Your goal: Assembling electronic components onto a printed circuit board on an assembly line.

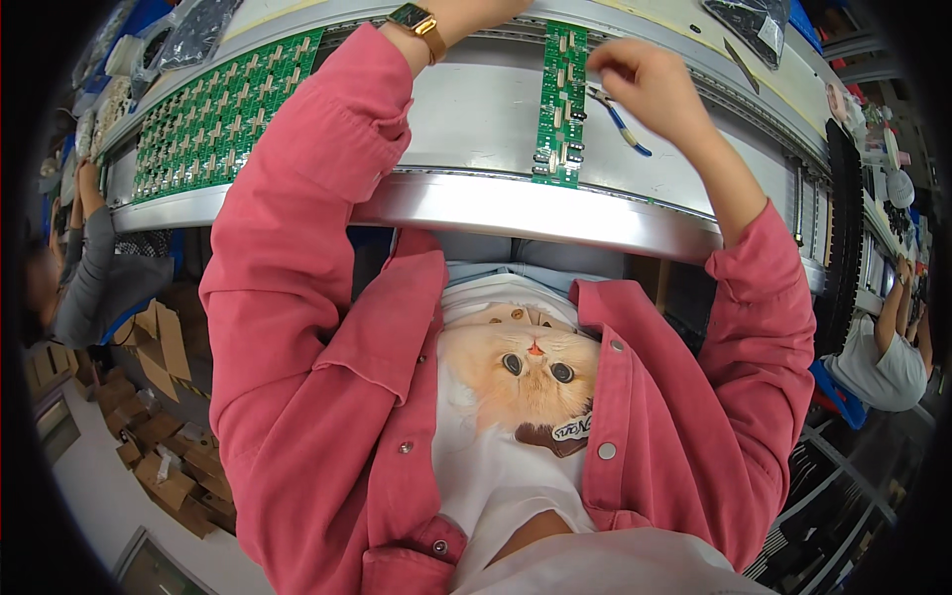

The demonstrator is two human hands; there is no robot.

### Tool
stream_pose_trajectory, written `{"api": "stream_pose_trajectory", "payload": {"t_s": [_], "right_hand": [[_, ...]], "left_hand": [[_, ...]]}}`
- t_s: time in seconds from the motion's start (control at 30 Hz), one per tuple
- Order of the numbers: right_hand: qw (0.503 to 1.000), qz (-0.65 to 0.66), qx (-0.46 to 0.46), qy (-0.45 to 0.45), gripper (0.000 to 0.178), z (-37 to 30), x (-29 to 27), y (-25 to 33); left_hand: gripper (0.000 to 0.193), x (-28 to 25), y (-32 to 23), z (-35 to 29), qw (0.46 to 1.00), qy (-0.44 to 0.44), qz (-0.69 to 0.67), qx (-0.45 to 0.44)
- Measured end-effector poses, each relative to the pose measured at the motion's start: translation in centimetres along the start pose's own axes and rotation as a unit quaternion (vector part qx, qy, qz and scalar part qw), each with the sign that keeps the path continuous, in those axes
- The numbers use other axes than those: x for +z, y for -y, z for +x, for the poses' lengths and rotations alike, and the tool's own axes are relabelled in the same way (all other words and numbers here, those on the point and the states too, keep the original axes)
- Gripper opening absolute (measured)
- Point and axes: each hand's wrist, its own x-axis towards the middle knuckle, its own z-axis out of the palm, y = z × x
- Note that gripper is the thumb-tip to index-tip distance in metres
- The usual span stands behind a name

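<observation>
A narrow green circuit board [558, 114] with several pale connectors and dark parts lies across the rails of the workbench in front of me. My right hand [650, 84] is beside its upper right edge, fingers curled in; anything pinched between them is hidden. Below that hand rest pliers [625, 129] with blue and yellow handles. My left hand [476, 12] reaches to the top edge, past the board's upper left, and its fingertips are cut off from view. A gold watch [418, 25] is on the left wrist.
A large panel of green circuit boards [223, 119] lies at the left on the rails. Tweezers [742, 64] and a black item in a clear bag [754, 25] are at the far right. A metal rail [535, 210] edges the bench. Other people work at both sides.
</observation>
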Motion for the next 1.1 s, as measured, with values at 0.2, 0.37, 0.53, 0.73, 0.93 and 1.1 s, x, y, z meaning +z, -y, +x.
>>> {"api": "stream_pose_trajectory", "payload": {"t_s": [0.2,0.37,0.53,0.73,0.93,1.1], "right_hand": [[0.973,-0.214,0.006,-0.085,0.019,5.7,-1.1,-10.1],[0.966,-0.223,-0.082,-0.1,0.017,8.1,-1.9,-8.9],[0.951,-0.265,-0.118,-0.108,0.014,8.9,-2.7,-10.4],[0.94,-0.284,-0.131,-0.138,0.011,9.0,-2.3,-10.3],[0.961,-0.238,0.141,0.007,0.008,9.4,-1.9,-11.3],[0.974,-0.165,0.155,0.026,0.008,8.3,-2.9,-5.8]], "left_hand": [[0.016,-0.3,-3.6,-0.1,0.99,0.135,-0.031,0.0],[0.017,-1.4,-7.1,-2.6,0.982,0.181,-0.028,-0.043],[0.016,-1.1,-8.6,-3.6,0.982,0.187,0.006,-0.031],[0.011,-0.4,-8.7,-4.7,0.973,0.219,0.047,-0.058],[0.007,0.5,-8.7,-4.5,0.978,0.199,0.057,-0.033],[0.007,0.5,-8.9,-4.9,0.975,0.209,0.048,-0.059]]}}
